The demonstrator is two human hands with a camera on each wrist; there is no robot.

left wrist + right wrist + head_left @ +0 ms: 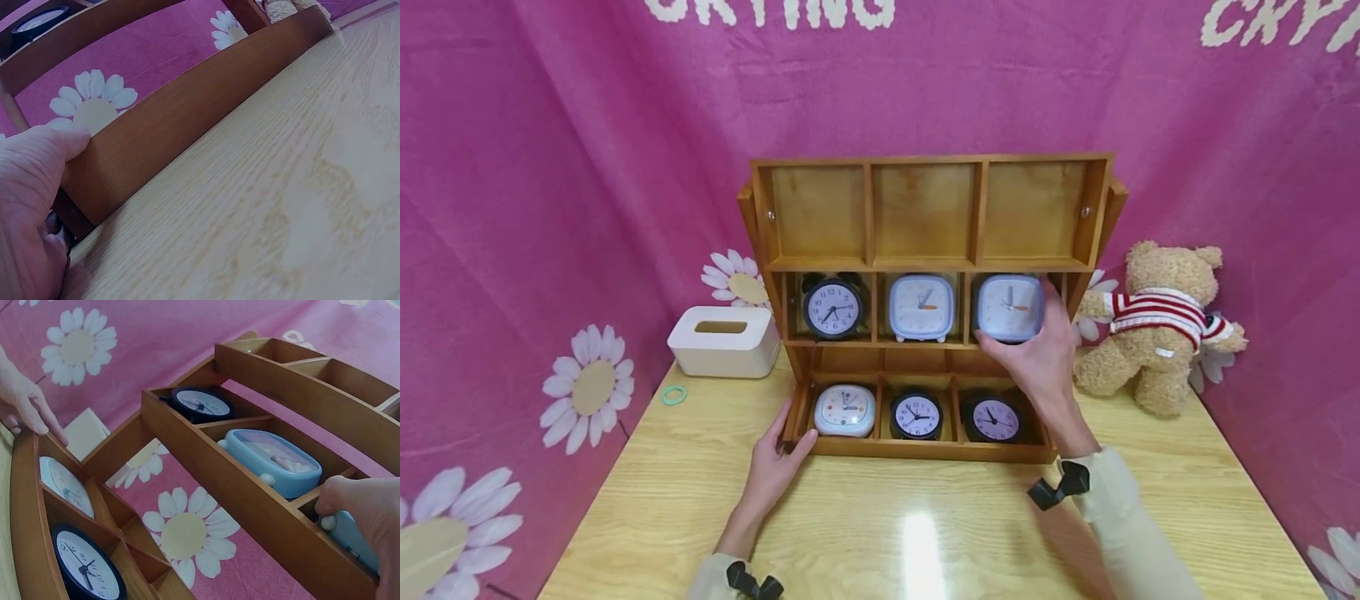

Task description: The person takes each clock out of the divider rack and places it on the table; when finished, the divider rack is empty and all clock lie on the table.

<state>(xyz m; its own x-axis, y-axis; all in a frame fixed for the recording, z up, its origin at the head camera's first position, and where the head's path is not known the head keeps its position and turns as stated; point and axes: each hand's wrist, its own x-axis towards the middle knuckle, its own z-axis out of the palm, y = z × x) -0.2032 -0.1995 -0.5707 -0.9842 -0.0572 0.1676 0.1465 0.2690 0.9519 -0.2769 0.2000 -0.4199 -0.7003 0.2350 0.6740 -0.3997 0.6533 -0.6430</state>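
A three-tier wooden rack (925, 448) stands on the table, each tier split into three compartments. My right hand (1045, 358) grips a light-blue square clock (1010, 308) in the right compartment of the middle tier, thumb at its lower left. Beside it sit a matching blue clock (921, 308) and a black twin-bell alarm clock (832, 308). My left hand (771, 467) holds the rack's lower left front corner, its thumb on the front board (187, 112). In the bottom tier are a pale rounded clock (845, 410) and two black clocks, one in the middle (917, 417).
The top tier's compartments (923, 208) hold no clocks. A white tissue box (722, 354) and a green ring (674, 394) lie left of the rack. A teddy bear (1165, 333) in a striped sweater sits to its right. Pink curtains (925, 92) hang behind.
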